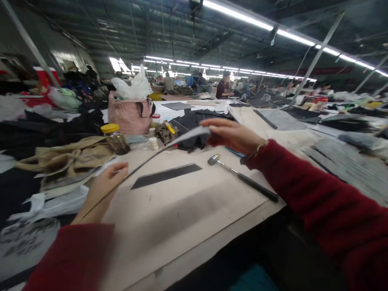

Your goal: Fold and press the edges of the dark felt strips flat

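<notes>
A long, thin grey strip of sheet material (169,144) arches above the board, seen nearly edge-on. My right hand (235,135) pinches its far end between thumb and fingers. My left hand (106,188) is closed on the strip lower down, and its tail runs back along the wrist. Beneath the strip, a flat dark strip (166,175) lies on the pale work board (169,218). To its right rests a hammer (242,178) with a metal head and a black handle, below my right forearm.
A yellow-lidded jar (115,139), small white-capped bottles (153,143) and a pink bag (129,115) stand behind the board. Brown fabric (72,161) is heaped at left. Grey sheets (351,169) lie at right. Several people work farther back, one in a dark top (223,85).
</notes>
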Tool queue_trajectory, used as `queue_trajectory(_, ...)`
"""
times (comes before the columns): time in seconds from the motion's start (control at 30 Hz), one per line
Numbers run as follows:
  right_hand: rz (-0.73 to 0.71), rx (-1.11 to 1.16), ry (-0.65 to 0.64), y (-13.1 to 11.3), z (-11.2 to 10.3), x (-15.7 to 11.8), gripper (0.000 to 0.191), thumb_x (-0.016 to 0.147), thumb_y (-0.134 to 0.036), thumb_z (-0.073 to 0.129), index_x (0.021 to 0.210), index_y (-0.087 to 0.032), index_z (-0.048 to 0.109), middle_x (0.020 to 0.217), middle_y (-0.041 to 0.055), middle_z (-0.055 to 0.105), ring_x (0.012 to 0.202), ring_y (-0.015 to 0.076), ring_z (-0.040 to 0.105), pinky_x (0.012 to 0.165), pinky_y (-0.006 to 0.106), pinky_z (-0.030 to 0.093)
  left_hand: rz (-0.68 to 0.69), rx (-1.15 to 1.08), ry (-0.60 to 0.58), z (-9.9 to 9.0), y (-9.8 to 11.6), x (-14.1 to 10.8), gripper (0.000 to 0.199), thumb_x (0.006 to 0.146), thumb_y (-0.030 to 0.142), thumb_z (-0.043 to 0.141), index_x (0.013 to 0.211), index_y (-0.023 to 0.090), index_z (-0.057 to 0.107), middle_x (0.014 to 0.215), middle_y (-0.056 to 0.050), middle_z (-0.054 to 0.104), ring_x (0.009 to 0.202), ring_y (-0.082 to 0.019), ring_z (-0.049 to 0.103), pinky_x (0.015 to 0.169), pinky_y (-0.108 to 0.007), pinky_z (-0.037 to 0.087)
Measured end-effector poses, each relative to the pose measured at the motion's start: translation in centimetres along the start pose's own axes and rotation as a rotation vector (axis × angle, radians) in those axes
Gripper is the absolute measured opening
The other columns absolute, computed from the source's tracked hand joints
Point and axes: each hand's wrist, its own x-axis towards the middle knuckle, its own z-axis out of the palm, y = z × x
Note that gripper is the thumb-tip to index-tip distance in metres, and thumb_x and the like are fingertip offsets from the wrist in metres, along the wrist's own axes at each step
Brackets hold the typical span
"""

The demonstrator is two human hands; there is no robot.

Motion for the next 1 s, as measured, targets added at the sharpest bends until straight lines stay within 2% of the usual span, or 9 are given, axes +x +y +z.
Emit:
queue_trajectory(0.07, 0.086, -0.155, -0.145, 4.6, 2.1, -0.9, 0.034, 0.087, -0.031, 0.042, 0.118, -0.021, 0.052, 0.101, 0.0047, 0.061, 0.085, 0.0137, 0.058, 0.074, 0.03, 0.051, -0.053, -0.072, 0.079, -2.2, 0.1, 0.3, 0.041, 0.071, 0.045, 0.052, 0.104, 0.021, 0.056, 0.097, 0.0, 0.06, 0.089, -0.022, 0.056, 0.077, -0.036, 0.047)
queue_trajectory(0.17, 0.013, -0.48, -0.332, 10.3, 4.5, -2.9, 0.034, 0.086, -0.03, 0.043, 0.113, -0.019, 0.058, 0.112, 0.0077, 0.057, 0.102, 0.0174, 0.051, 0.094, 0.035, 0.039, -0.036, -0.088, 0.21, -4.2, 0.4, 0.3, 0.037, 0.074, 0.042, 0.053, 0.106, 0.023, 0.055, 0.101, -0.001, 0.059, 0.092, -0.022, 0.055, 0.078, -0.037, 0.047)
queue_trajectory(0.27, -0.067, -0.632, -0.349, 12.7, 5.5, -4.4, 0.036, 0.087, -0.031, 0.041, 0.118, -0.019, 0.056, 0.12, 0.0098, 0.051, 0.11, 0.0188, 0.046, 0.1, 0.035, 0.033, 0.06, 0.033, 0.137, -3.4, 1.3, -0.4, 0.035, 0.077, 0.038, 0.051, 0.106, 0.019, 0.055, 0.097, -0.003, 0.06, 0.086, -0.02, 0.055, 0.079, -0.037, 0.045)
queue_trajectory(0.37, -0.079, -0.671, -0.335, 13.0, 5.5, -4.9, 0.037, 0.086, -0.031, 0.043, 0.119, -0.02, 0.055, 0.121, 0.0095, 0.049, 0.111, 0.0187, 0.046, 0.1, 0.035, 0.033, 0.238, 0.201, -0.101, 0.3, 3.1, -2.5, 0.025, 0.079, 0.029, 0.047, 0.097, 0.016, 0.058, 0.096, -0.004, 0.06, 0.084, -0.017, 0.054, 0.08, -0.033, 0.044)
queue_trajectory(0.5, -0.073, -0.667, -0.301, 13.2, 5.7, -4.9, 0.036, 0.083, -0.031, 0.048, 0.117, -0.02, 0.057, 0.12, 0.0104, 0.049, 0.111, 0.0201, 0.045, 0.099, 0.036, 0.034, 0.646, 0.344, -0.611, 5.7, 5.4, -6.6, 0.016, 0.082, 0.021, 0.045, 0.09, 0.019, 0.059, 0.089, -0.002, 0.059, 0.083, -0.015, 0.053, 0.077, -0.028, 0.043)
queue_trajectory(0.57, -0.061, -0.63, -0.277, 13.4, 5.7, -5.0, 0.036, 0.082, -0.032, 0.05, 0.116, -0.02, 0.057, 0.119, 0.0103, 0.049, 0.11, 0.0201, 0.046, 0.099, 0.037, 0.034, 0.769, 0.42, -0.724, 7.1, 6.0, -8.1, 0.015, 0.083, 0.018, 0.044, 0.088, 0.019, 0.058, 0.088, -0.002, 0.058, 0.084, -0.015, 0.052, 0.077, -0.028, 0.041)
queue_trajectory(0.77, 0.151, -0.329, -0.138, 12.9, 3.8, -4.7, 0.051, 0.08, -0.043, 0.049, 0.127, -0.022, 0.046, 0.127, 0.0072, 0.047, 0.116, 0.0216, 0.044, 0.1, 0.037, 0.033, 0.813, 0.542, -0.732, 7.5, 6.1, -8.9, 0.017, 0.086, 0.017, 0.04, 0.083, 0.017, 0.056, 0.087, -0.003, 0.056, 0.081, -0.015, 0.05, 0.073, -0.029, 0.04)
queue_trajectory(0.87, 0.275, -0.257, -0.07, 12.9, 3.0, -3.9, 0.048, 0.082, -0.044, 0.044, 0.124, -0.02, 0.049, 0.123, 0.0067, 0.052, 0.112, 0.0223, 0.048, 0.097, 0.038, 0.036, 0.795, 0.505, -0.745, 7.5, 5.9, -8.7, 0.017, 0.086, 0.016, 0.039, 0.083, 0.017, 0.056, 0.086, -0.003, 0.055, 0.08, -0.015, 0.05, 0.072, -0.027, 0.041)
queue_trajectory(1.0, 0.216, -0.374, -0.13, 13.4, 3.9, -3.4, 0.046, 0.077, -0.039, 0.052, 0.119, -0.019, 0.053, 0.12, 0.0064, 0.055, 0.109, 0.0218, 0.05, 0.098, 0.036, 0.035, 0.78, 0.469, -0.712, 7.7, 5.6, -8.7, 0.013, 0.085, 0.017, 0.041, 0.087, 0.017, 0.054, 0.088, -0.004, 0.054, 0.081, -0.015, 0.05, 0.072, -0.028, 0.041)
